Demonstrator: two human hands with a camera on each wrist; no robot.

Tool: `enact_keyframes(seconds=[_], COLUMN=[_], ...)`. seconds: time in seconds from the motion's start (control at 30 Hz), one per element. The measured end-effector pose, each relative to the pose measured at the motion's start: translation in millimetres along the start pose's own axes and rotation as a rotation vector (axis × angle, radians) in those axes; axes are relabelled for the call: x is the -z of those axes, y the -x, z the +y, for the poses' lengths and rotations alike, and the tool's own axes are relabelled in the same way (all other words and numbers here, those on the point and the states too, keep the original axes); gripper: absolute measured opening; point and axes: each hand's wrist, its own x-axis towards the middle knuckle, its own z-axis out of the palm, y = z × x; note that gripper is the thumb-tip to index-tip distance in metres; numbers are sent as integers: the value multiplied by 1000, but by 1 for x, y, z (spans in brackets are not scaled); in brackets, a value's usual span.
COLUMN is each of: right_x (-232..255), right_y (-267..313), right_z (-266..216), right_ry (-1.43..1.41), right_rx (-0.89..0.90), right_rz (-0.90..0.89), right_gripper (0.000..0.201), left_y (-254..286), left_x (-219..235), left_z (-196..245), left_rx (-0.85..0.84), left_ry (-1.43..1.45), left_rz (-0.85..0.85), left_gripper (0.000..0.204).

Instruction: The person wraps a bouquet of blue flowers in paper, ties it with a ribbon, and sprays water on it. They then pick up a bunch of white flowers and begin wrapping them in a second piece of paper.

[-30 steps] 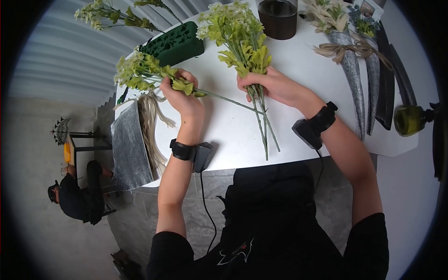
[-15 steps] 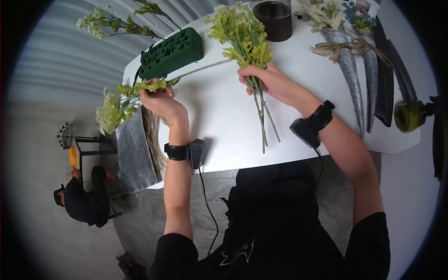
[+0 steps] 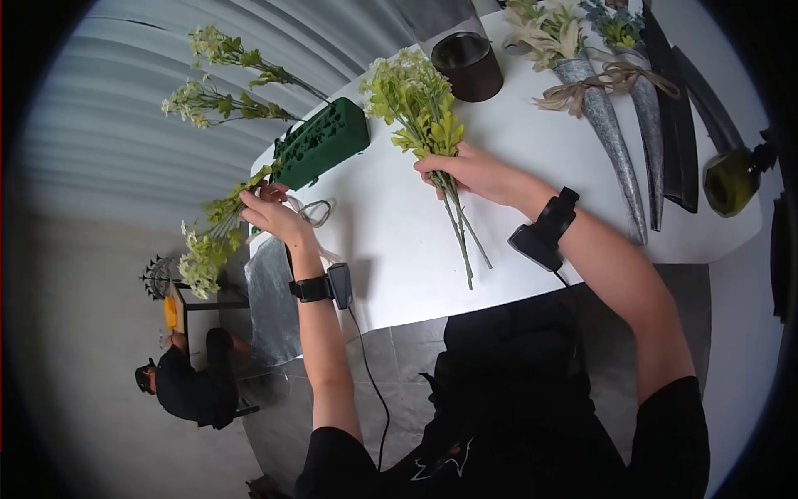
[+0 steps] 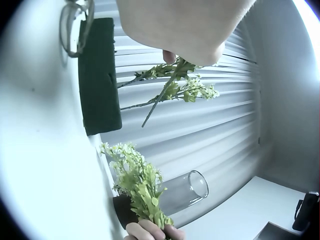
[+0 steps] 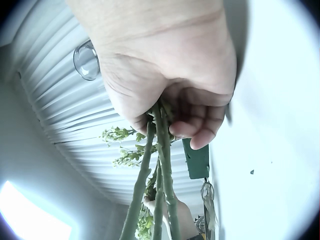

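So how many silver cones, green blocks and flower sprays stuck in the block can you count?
Silver cones: 2
Green block: 1
Flower sprays in the block: 2
Total: 5

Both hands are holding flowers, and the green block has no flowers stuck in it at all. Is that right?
Not quite. The green block does have flowers in it: two stems poke out, as the head view shows. The left hand and the right hand are both holding flowers, as you said.
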Motion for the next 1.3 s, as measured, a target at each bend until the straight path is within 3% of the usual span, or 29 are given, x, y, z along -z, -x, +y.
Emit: enact_keyframes(seconds=[0.13, 0.2, 0.4, 0.47, 0.8, 1.3], right_x=[2, 3, 4, 3, 5, 3], right_y=[0, -2, -2, 0, -3, -5], right_z=[1, 4, 3, 2, 4, 7], right_ry=[19, 25, 77, 83, 83, 67], right_rx=[6, 14, 5, -7, -22, 29], right_rz=[-33, -35, -31, -32, -47, -24], right_gripper=[21, 21, 21, 21, 27, 26], left_y=[-31, -43, -58, -63, -80, -89], left_x=[-4, -7, -30, -38, -85, -88], left_z=[8, 8, 18, 26, 45, 19], left_rx=[-64, -146, -337, -441, -385, -394], left_ry=[-214, -332, -345, -530, -525, -605], left_rz=[-128, -297, -423, -521, -624, -716], left_gripper=[42, 39, 36, 36, 32, 28])
